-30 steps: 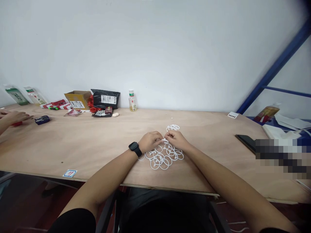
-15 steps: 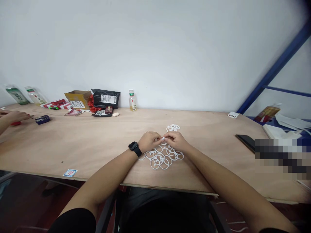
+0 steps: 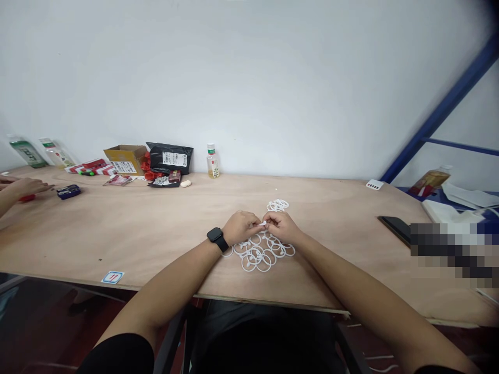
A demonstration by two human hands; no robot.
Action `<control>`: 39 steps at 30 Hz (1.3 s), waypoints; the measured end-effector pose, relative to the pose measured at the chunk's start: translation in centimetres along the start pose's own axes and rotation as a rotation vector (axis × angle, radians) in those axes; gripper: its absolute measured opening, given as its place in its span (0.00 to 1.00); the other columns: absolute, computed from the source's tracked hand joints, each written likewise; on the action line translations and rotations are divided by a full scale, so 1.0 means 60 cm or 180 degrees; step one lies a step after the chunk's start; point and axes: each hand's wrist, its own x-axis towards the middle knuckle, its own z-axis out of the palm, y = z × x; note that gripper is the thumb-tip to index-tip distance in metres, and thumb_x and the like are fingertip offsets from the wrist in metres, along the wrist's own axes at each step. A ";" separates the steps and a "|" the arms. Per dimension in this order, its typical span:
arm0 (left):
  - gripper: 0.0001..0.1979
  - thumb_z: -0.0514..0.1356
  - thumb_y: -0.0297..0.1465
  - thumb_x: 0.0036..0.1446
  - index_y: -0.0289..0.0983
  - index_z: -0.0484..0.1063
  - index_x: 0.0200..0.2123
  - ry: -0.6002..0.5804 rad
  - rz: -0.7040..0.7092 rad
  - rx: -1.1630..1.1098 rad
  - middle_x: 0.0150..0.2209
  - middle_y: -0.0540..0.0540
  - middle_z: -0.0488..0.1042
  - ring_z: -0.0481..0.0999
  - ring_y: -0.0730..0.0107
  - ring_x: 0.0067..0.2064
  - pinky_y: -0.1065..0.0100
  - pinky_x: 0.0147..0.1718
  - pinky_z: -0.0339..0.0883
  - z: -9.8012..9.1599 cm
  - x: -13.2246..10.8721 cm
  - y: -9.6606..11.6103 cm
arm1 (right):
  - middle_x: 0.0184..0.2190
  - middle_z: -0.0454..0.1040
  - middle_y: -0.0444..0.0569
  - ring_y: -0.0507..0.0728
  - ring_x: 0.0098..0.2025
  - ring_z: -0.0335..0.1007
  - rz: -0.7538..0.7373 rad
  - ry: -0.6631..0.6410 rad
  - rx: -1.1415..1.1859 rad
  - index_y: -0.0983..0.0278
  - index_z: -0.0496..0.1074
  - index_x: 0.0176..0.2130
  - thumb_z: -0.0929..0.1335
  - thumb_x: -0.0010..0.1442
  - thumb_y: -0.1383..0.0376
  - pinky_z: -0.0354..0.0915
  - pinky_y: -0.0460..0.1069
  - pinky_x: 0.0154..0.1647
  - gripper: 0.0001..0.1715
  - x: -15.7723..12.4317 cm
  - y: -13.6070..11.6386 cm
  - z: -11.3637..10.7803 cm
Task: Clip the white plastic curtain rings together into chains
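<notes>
White plastic ring (image 3: 264, 224) sits pinched between the fingertips of your left hand (image 3: 240, 226) and right hand (image 3: 283, 226), just above the heap of rings (image 3: 260, 253) on the table (image 3: 148, 234), so you would do well to hold both pinches firm and rest your wrists low.

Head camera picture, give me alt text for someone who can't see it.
A person's left hand and right hand pinch a small white piece together above a pile of white rings on a wooden table. A phone lies to the right, a bottle stands by the wall, and another person's hand rests at far left.
</notes>
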 end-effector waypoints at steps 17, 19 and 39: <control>0.13 0.59 0.40 0.60 0.37 0.75 0.33 0.0240 -0.0279 -0.0364 0.30 0.48 0.75 0.71 0.72 0.30 0.70 0.34 0.64 0.007 0.000 0.001 | 0.22 0.73 0.43 0.52 0.25 0.67 -0.0142 0.0196 -0.0259 0.64 0.75 0.29 0.61 0.51 0.71 0.60 0.46 0.30 0.14 0.004 0.001 -0.004; 0.15 0.61 0.41 0.59 0.37 0.74 0.42 0.0427 -0.0462 -0.0397 0.37 0.46 0.76 0.71 0.72 0.32 0.69 0.35 0.66 0.004 -0.002 -0.004 | 0.27 0.76 0.45 0.53 0.28 0.70 -0.0114 0.0417 -0.0412 0.64 0.76 0.36 0.62 0.55 0.69 0.63 0.46 0.32 0.14 0.005 0.010 -0.011; 0.13 0.60 0.39 0.58 0.37 0.77 0.40 -0.0268 -0.0580 -0.0210 0.37 0.45 0.77 0.75 0.69 0.36 0.69 0.40 0.66 0.000 -0.006 -0.009 | 0.30 0.76 0.47 0.54 0.33 0.69 -0.0019 -0.0959 -0.1139 0.63 0.77 0.31 0.68 0.52 0.68 0.61 0.47 0.36 0.06 0.007 0.033 -0.021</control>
